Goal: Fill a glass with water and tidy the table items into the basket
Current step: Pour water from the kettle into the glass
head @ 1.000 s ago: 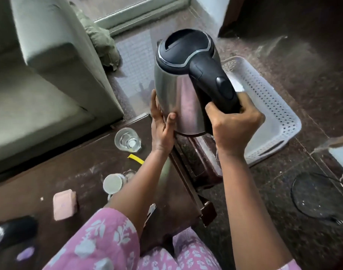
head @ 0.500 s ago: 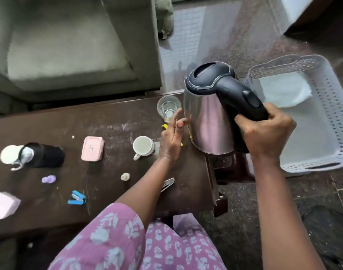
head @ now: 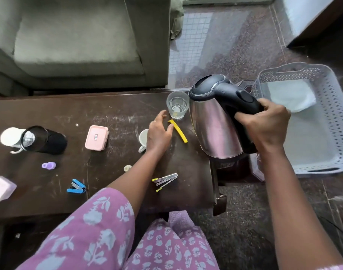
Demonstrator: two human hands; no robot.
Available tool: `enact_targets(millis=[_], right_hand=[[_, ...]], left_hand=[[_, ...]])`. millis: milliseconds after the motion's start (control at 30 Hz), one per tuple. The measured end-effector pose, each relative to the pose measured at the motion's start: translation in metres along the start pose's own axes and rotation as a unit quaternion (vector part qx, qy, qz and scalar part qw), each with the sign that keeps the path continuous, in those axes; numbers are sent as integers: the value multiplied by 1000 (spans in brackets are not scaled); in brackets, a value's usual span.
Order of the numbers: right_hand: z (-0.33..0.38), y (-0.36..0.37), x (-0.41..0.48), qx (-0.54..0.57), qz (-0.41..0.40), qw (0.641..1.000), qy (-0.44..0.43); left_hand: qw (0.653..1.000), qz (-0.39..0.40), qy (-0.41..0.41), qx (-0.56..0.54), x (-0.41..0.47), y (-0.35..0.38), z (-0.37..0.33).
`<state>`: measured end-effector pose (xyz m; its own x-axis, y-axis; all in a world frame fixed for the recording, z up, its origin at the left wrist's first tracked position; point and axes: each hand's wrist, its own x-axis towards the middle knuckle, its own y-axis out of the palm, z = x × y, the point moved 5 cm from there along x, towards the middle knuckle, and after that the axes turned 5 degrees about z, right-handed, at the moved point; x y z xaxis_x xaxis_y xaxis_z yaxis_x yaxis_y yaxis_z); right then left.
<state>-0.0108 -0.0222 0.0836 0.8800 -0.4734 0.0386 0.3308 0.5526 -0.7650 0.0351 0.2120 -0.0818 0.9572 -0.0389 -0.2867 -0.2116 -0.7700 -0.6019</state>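
- I see the right hand (head: 268,125) wrapped tight round the black handle of the steel kettle (head: 215,129), fingers curled under and thumb over the top.
- The kettle sits at the right end of the counter (head: 118,114), its lidded top leaning towards the glass. I cannot tell whether its base rests on the wood.
- The left hand (head: 160,133) is spread loose and holds nothing. It hovers low over the counter, fingertips just short of the glass.
- The glass (head: 177,105) stands upright at the far edge of the counter, just left of the kettle. From here I cannot judge how much water it holds.
- A yellow clip strip (head: 178,131) lies flat between the left hand and the kettle.
- A white cup (head: 143,139) is partly hidden under the left hand.
- Further left I make out a pink lidded box (head: 96,137) and a black mesh holder (head: 46,140) on its side.
- Nearer me lie a small purple bottle (head: 49,165), a blue stapler (head: 76,186) and a metal stapler (head: 165,180) with yellow tips.
- The white perforated basket (head: 340,121) stands on the floor right of the counter, behind the right hand. A folded white cloth (head: 291,98) lies in its far part.
- A green sofa (head: 79,45) runs along the far side of the counter.
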Motion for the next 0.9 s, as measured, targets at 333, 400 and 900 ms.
enact_targets(millis=[333, 400, 900], right_hand=[[5, 19, 17, -46, 71, 996, -32], [7, 24, 23, -60, 87, 994, -35], [18, 40, 49, -124, 142, 980, -65]], left_hand=[[988, 4, -51, 148, 55, 10, -20], [988, 15, -53, 144, 62, 12, -23], [985, 62, -60, 147, 86, 8, -13]])
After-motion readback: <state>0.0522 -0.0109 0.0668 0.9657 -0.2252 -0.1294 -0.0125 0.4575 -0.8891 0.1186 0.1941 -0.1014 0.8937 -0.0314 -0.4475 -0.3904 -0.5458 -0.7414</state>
